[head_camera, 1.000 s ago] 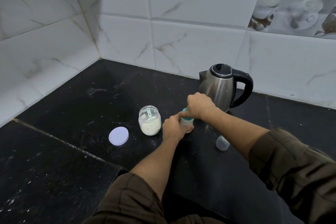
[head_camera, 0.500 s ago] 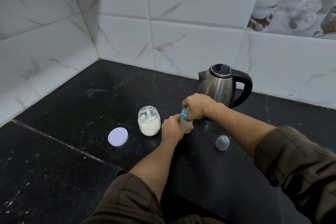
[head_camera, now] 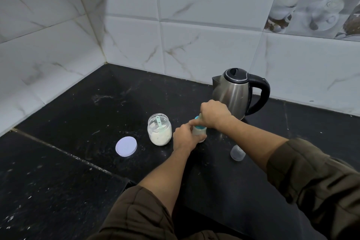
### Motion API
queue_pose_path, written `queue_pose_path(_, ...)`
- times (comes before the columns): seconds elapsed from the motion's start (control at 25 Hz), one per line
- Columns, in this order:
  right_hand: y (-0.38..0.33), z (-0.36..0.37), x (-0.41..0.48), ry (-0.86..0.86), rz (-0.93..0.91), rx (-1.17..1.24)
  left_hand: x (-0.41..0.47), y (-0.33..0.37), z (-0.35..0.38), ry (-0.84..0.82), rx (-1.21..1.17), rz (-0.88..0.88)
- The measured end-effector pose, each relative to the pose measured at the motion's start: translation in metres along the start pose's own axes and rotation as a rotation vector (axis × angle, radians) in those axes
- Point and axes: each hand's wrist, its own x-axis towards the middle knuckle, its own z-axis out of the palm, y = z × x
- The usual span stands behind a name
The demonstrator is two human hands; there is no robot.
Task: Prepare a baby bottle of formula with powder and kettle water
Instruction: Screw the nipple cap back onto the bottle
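Left hand [head_camera: 185, 137] wrapped round the lower body of the baby bottle [head_camera: 199, 132], index finger reaching up to the teal collar [head_camera: 197, 122]. Right hand [head_camera: 213, 116] closed over the top from above, hiding the teat. Stands upright on the black counter [head_camera: 78, 161], just in front of the steel kettle [head_camera: 233, 93] and a little to its left. Looks like the screwing down of the collar, judging from this two-hand grip.

Probably light and stiff, being small and of plastic. Not fragile, but easy to tip because narrow and tall. Possibly warm and a bit slippery at the wall if kettle water is already inside; cannot tell how full. Best to hold the body low with one hand as anchor and to turn only the collar with the other, without squeezing the soft teat. For shaking afterwards, advisable to take it round the middle, collar checked tight first.

Left of the kettle, beyond the bottle: open powder jar [head_camera: 159, 132] with a green scoop [head_camera: 158, 122] standing in it. Further left, its lilac lid [head_camera: 126, 146] lying flat. In front of the kettle, nearer to the person: clear bottle cap [head_camera: 237, 153], apart from the bottle.

Compared with one second ago: same spot for the bottle, same grips, right hand shifted only slightly over the top. Clear bottle cap partly hidden by the right forearm then, fully in view now. Jar and lid not moved.
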Motion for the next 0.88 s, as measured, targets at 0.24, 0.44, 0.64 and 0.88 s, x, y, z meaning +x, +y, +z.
queue_pose_path(0.24,0.002,-0.012,-0.001,-0.042,0.015,0.072,0.001,0.000,-0.002,-0.012,0.026,0.032)
queue_pose_path(0.44,0.004,-0.021,0.001,-0.165,-0.139,0.012,-0.001,-0.001,-0.002,-0.025,-0.034,0.026)
queue_pose_path(0.64,0.002,-0.010,0.002,-0.061,-0.001,-0.063,-0.001,0.000,-0.003,-0.019,-0.020,0.019)
queue_pose_path(0.88,0.003,-0.021,0.007,-0.123,-0.127,0.091,0.000,0.001,-0.005,-0.013,0.008,0.023)
